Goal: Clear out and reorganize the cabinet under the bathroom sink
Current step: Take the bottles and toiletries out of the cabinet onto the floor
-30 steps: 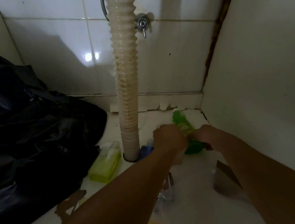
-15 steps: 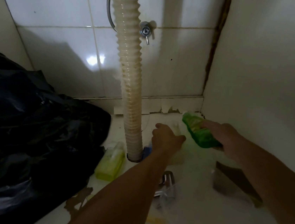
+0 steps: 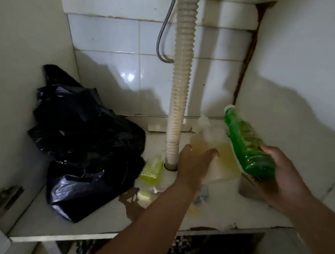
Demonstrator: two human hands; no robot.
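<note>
Tiled under-sink cabinet floor [image 3: 97,219]; corrugated drain hose [image 3: 180,86] at 12 o'clock. Left hand [image 3: 194,164] grips pale yellow-liquid jug [image 3: 212,146], lifted. Right hand [image 3: 279,179], at 3 o'clock, fingers wrapped round tilted green bottle [image 3: 244,144]. Black bin bag [image 3: 85,142] at 9 o'clock; small yellow bottle [image 3: 152,168] beside hose base.

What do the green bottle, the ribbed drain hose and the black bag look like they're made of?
Green bottle: likely clear plastic, glossy, with green liquid showing through.
Cream ribbed drain hose: probably flexible corrugated plastic, matte and stained.
Crumpled black bag: thin plastic film, shiny creases catching light.
</note>
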